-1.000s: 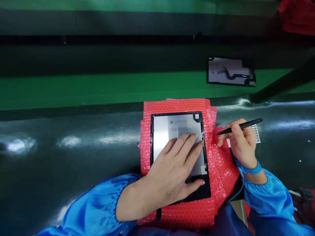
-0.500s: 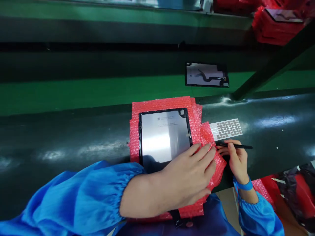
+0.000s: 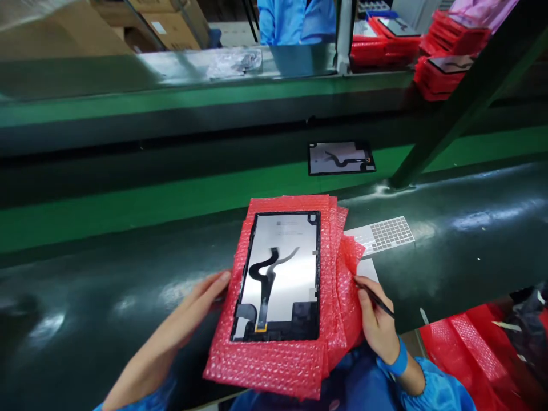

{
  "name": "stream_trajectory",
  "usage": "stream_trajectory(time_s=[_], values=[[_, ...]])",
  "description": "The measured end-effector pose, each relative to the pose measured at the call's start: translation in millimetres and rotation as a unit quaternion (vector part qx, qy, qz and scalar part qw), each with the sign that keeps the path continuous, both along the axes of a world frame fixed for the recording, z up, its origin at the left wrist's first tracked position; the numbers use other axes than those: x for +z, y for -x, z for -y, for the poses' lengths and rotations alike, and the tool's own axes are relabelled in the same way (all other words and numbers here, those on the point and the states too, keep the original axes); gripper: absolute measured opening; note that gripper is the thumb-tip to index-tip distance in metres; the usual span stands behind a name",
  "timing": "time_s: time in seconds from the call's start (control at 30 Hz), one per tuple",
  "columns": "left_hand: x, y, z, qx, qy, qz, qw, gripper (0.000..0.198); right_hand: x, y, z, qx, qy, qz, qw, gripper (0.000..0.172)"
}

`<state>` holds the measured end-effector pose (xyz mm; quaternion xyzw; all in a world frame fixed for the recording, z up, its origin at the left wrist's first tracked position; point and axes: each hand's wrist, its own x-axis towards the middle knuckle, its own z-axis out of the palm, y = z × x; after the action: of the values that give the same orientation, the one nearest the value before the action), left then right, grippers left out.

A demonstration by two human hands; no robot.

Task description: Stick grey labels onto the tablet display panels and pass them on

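A tablet panel (image 3: 282,274) with a silver back and a black flex cable lies on a stack of red bubble-wrap sheets (image 3: 274,359) on the dark bench. My left hand (image 3: 188,319) grips the stack's left edge, fingers curled at its side. My right hand (image 3: 374,319) grips the stack's right edge and keeps a thin black stylus (image 3: 379,301) pinched between its fingers. The near end of the stack is raised toward me.
A white label sheet (image 3: 383,234) lies right of the stack. A second panel (image 3: 340,158) rests on the green conveyor belt (image 3: 128,200). Red bubble-wrap piles (image 3: 445,74) sit at the far right, more red wrap (image 3: 466,348) by my right arm. A person in blue (image 3: 295,20) stands opposite.
My left hand left the panel's face and went to the stack's left edge. My right hand dropped to the right edge. The flex cable now shows. The view tilted up.
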<state>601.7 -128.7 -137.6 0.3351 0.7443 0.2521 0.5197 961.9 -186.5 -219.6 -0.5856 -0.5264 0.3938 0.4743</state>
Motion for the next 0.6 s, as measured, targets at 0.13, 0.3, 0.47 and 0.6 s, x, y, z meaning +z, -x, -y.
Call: stream_trajectory(time_s=[0.13, 0.3, 0.47, 0.6], values=[[-17.9, -24, 0, 0.006, 0.036, 0.143, 0.989, 0.067, 6.3, -15, -24, -0.046, -0.005, 0.017, 0.999, 0.029], [-21.5, -49, -8, 0.008, 0.042, 0.224, 0.974, 0.069, 16.3, 8, -44, -0.015, 0.003, 0.047, 0.999, 0.044], [-11.0, -66, 1, 0.011, -0.017, 0.253, 0.967, 0.075, 19.4, 34, -40, -0.038, -0.015, 0.048, 0.998, 0.042], [9.9, -61, 21, 0.097, -0.031, 0.270, 0.957, 0.087, 34.4, 49, -22, -0.038, -0.024, 0.039, 0.998, 0.040]])
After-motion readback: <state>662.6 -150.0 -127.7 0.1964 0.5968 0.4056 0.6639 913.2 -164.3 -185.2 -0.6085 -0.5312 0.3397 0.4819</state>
